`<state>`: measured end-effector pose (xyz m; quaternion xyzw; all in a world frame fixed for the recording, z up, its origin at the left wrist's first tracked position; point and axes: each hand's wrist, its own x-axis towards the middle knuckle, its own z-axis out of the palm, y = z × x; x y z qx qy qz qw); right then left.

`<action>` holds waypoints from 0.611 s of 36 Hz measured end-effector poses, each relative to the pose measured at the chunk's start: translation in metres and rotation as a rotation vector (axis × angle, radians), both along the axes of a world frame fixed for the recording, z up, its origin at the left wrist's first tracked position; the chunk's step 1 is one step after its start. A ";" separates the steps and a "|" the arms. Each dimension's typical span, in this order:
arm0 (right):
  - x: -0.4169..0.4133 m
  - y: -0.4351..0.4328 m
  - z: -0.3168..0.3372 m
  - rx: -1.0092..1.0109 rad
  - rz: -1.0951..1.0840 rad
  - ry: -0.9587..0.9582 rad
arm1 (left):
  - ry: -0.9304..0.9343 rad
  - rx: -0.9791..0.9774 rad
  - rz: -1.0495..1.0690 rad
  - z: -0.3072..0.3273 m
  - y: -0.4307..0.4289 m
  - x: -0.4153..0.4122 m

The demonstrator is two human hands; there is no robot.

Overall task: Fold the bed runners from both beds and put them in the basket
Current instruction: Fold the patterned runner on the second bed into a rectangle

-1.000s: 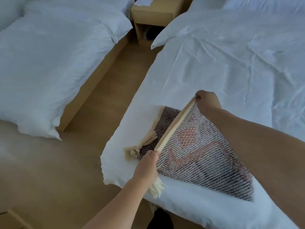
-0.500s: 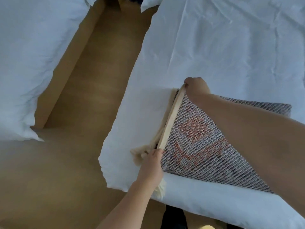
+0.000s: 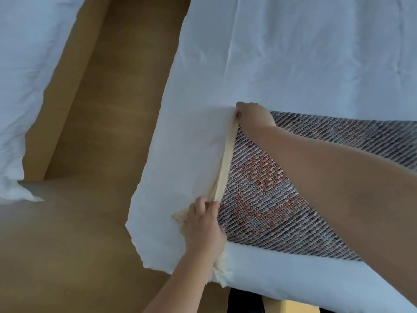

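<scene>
**Inspector:** Position of the bed runner?

**Me:** The bed runner [image 3: 266,199] lies across the foot of the right-hand bed [image 3: 293,53], on its white cover. It has a dark-and-pale weave with an orange figure in the middle. The end nearest the aisle is in my hands. The rest runs off to my right, partly hidden under my forearm.

**Inspector:** State of the hands?

**Me:** They are well apart, both gripping the same cream border [image 3: 225,154]. My left hand [image 3: 204,224] has its fingers curled round the near corner, close to the bed's edge. My right hand [image 3: 253,117] pinches the far corner, further up the bed. The border is drawn taut in a straight line between them.

**Inspector:** Fringe?

**Me:** The cream fringe [image 3: 222,272] hangs below my left wrist over the side of the mattress. More of it bunches just left of my knuckles.

**Inspector:** Surroundings?

**Me:** There is tan floor [image 3: 79,222] in the aisle. A second bed [image 3: 27,64] with white bedding stands at the left, well apart from the runner.
</scene>
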<state>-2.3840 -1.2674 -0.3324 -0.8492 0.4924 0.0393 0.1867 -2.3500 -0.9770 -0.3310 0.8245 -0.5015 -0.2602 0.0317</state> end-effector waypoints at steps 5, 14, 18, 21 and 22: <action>-0.021 0.017 -0.024 0.051 0.135 -0.119 | -0.146 -0.192 -0.153 -0.008 -0.033 -0.017; -0.112 0.008 -0.048 -0.108 0.212 0.143 | -0.138 -0.105 -0.333 -0.037 -0.077 -0.080; -0.171 -0.008 -0.051 -0.112 0.130 0.186 | -0.123 -0.096 -0.357 -0.044 -0.081 -0.111; -0.220 -0.020 -0.051 -0.104 0.056 0.213 | -0.126 -0.096 -0.367 -0.048 -0.089 -0.135; -0.237 -0.024 -0.051 -0.100 0.031 0.219 | -0.130 -0.094 -0.371 -0.049 -0.094 -0.142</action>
